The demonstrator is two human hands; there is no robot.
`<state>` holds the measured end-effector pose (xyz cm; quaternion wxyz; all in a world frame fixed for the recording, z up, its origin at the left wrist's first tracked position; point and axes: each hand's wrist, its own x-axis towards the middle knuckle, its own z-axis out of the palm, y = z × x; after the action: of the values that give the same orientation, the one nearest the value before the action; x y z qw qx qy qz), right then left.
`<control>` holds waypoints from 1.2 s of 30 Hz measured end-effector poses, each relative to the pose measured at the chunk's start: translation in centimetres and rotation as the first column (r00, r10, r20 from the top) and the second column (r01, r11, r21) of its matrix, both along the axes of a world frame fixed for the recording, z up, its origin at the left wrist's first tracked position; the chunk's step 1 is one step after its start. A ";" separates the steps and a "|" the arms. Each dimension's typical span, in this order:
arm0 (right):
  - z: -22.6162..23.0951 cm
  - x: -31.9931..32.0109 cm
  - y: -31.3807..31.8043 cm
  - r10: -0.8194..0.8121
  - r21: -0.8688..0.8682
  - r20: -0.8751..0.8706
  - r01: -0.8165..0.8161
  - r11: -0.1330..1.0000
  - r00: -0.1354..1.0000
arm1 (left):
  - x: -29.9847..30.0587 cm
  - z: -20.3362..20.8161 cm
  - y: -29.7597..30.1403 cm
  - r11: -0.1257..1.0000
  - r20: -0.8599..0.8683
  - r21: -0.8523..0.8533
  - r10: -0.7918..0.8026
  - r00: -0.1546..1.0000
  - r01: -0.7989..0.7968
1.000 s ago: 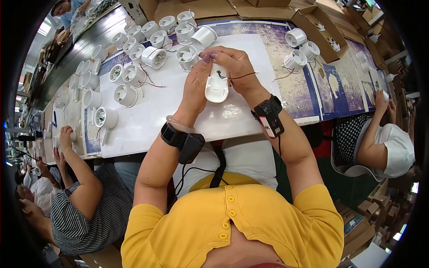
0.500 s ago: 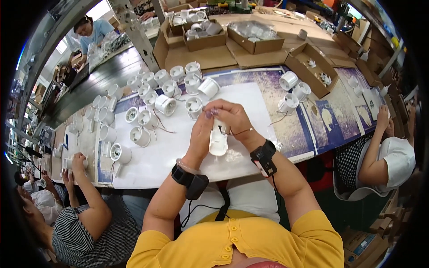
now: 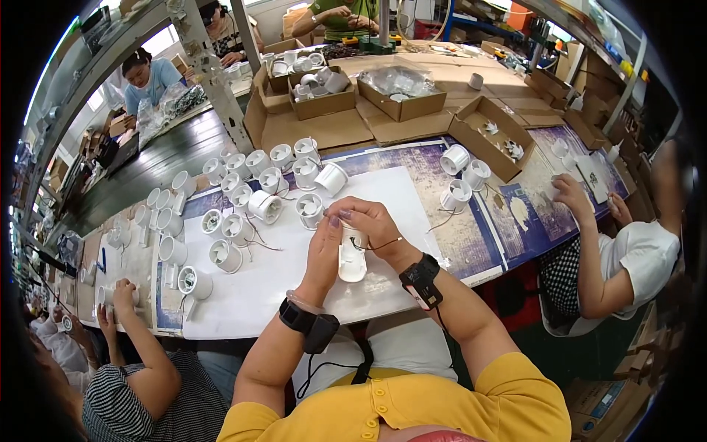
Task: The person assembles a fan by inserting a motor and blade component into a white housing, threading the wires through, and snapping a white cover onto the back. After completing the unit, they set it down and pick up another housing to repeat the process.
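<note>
On the white sheet [image 3: 258, 302] over the table, a cluster of white cups [image 3: 274, 180] lies beyond and to the left of the left hand [image 3: 322, 254] and right hand [image 3: 374, 225], whose fingers and thumbs close together around the far end of a white plastic case [image 3: 353, 267]. Held above the sheet in front of the person, the case has its long axis running away from the body, rounded end toward the person and hollow face up; its covered far end probably sits between the fingertips, while a thin dark wire [image 3: 383, 244] trails rightward across the right hand.
</note>
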<state>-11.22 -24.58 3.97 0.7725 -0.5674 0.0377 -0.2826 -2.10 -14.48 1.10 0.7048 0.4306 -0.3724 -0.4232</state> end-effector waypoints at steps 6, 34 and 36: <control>-0.5 -0.1 0.0 0.039 -0.001 -0.019 -0.039 0.999 0.999 | -0.4 0.6 0.2 1.000 -0.021 0.002 0.002 1.000 -0.002; -0.4 0.0 0.1 0.015 -0.054 0.045 -0.013 0.998 0.999 | -0.3 0.3 0.5 0.999 0.063 0.026 0.045 0.997 -0.046; -0.5 0.1 0.1 0.006 -0.062 0.046 -0.003 0.998 0.999 | -0.3 0.6 0.6 0.998 0.079 0.017 0.054 0.995 -0.055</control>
<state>-11.12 -24.49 3.49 0.7559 -0.5844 0.0097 -0.2949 -2.36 -13.83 1.70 0.6968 0.4636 -0.3840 -0.3900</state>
